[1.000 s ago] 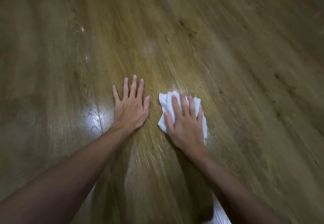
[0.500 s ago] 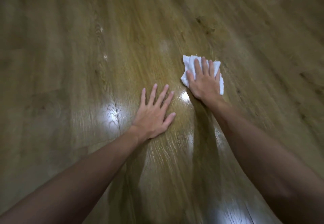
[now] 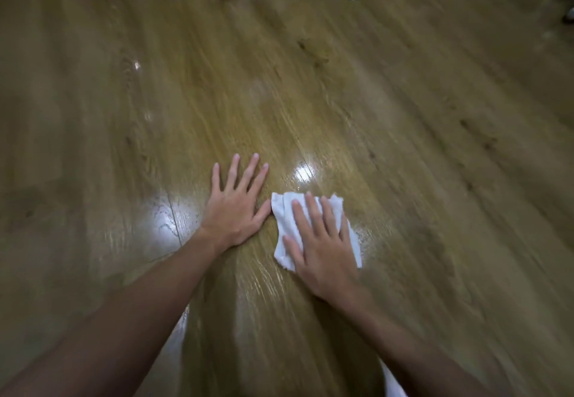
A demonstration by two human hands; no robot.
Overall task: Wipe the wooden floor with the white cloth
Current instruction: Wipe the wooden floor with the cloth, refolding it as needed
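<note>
We press our right hand (image 3: 323, 250) flat, fingers spread, onto the white cloth (image 3: 284, 219) on the wooden floor (image 3: 403, 148), our left hand (image 3: 234, 210) splayed empty just beside it.

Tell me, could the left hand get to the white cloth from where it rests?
Probably yes. The left hand lies flat on the floor right beside the white cloth, with nothing between them; the right hand covers only its far side.

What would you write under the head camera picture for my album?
Right hand presses a white cloth flat on the shiny wooden floor; left hand braces beside it.
</note>
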